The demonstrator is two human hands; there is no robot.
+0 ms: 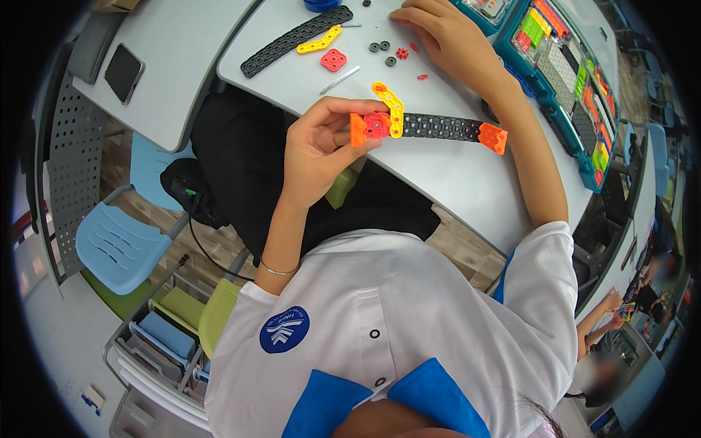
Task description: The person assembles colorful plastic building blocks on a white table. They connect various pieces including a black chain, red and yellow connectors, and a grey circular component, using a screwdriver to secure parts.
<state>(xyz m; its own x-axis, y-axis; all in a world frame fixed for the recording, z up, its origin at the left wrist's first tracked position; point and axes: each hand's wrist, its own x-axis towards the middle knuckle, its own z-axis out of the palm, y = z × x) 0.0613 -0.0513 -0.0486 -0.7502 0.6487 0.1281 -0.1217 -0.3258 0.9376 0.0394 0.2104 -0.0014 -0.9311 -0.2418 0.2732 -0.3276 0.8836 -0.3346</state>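
My left hand [318,146] is closed on one end of a toy construction-beam assembly, raised in front of me near the table edge. Its long black perforated beam [442,127] has an orange bracket [493,137] at the right end. By my fingers sit another orange bracket [357,130], a red connector [377,125] and a bent yellow beam [391,109]. Farther off, my right hand [445,33] reaches over the table, fingers stretched out and slightly bent, with nothing visible in them. Near it lie small grey wheels [374,47], a red gear [402,53] and a red peg [422,77].
On the white table [292,91] lie a loose black beam [296,40], a yellow angled beam [319,39], a red square plate [334,60] and a metal shaft [340,80]. A teal parts case [544,80] stands at the right. A phone [124,73] rests on the left table.
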